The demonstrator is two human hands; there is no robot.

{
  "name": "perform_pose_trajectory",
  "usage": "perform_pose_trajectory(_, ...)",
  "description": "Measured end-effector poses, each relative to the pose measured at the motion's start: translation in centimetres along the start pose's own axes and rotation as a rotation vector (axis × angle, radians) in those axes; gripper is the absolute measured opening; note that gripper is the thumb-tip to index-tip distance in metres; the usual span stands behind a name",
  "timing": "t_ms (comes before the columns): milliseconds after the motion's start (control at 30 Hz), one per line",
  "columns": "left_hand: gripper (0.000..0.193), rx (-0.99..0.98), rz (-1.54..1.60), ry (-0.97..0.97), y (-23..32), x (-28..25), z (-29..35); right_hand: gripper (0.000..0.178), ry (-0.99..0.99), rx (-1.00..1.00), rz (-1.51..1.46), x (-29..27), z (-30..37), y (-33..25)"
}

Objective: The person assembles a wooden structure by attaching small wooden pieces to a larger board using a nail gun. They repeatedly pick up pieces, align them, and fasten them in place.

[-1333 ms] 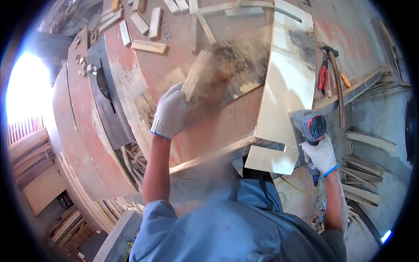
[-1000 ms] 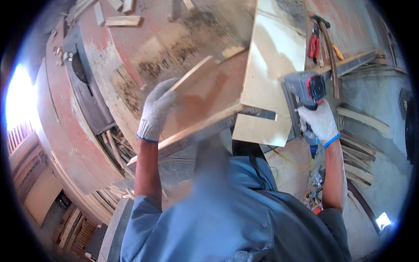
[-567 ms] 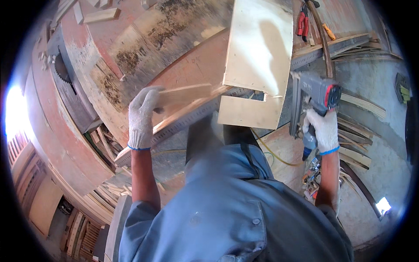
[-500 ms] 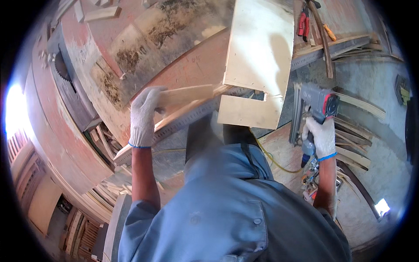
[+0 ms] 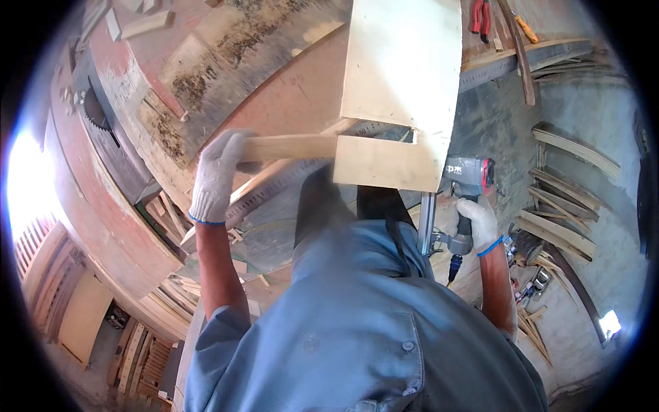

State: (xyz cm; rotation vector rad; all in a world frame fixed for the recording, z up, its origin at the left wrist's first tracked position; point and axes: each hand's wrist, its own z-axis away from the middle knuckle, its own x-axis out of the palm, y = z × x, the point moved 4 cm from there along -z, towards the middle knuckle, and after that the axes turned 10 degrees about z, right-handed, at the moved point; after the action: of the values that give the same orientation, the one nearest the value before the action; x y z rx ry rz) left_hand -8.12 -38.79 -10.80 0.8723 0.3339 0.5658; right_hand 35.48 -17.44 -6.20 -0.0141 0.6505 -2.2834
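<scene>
In a white work glove, my left hand (image 5: 218,168) grips one end of a short wooden slat (image 5: 292,147). The slat's other end meets the left edge of a pale plywood board (image 5: 405,62), by the strip (image 5: 388,163) below its rectangular notch. My right hand (image 5: 478,223), gloved too, is wrapped around the handle of a nail gun (image 5: 467,173). The gun's head sits close against the board's lower right corner; whether it touches I cannot tell. Its long magazine (image 5: 427,223) points down toward my body, and a blue hose fitting (image 5: 454,266) hangs under the handle.
A metal ruler strip (image 5: 274,189) edges the worn workbench (image 5: 288,103). Red-handled pliers (image 5: 480,19) and an orange-handled tool (image 5: 526,27) lie at the far right. A toothed saw blade (image 5: 95,106) stands out at left. Wood strips (image 5: 563,233) are stacked at right.
My right hand has brought the nail gun leftward to the board's lower right corner. The slat has come up against the board's left edge. The view has shifted slightly.
</scene>
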Motion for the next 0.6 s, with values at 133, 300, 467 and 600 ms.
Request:
perform_pose_trajectory(133, 0.036, -0.040, 0.160, -0.046, -1.2, 1.6, -0.3, 0.029, -0.081, 0.114, -0.171, -1.5, -0.9, 3.1)
perform_pose_trajectory(300, 0.037, 0.156, -0.106, -0.180, -1.3, 5.4, -1.4, 0.031, -0.102, 0.063, -0.128, -1.4, -0.3, 1.8)
perform_pose_trajectory(467, 0.039, 0.267, -0.146, -0.247, 0.5, 8.5, -1.9, 0.030, -0.118, 0.062, -0.051, -1.3, -0.1, 1.2)
perform_pose_trajectory(600, 0.041, -0.119, 0.199, -0.252, 0.2, 9.1, -2.1, 0.031, -0.166, 0.055, -0.061, -0.5, 0.2, 0.2)
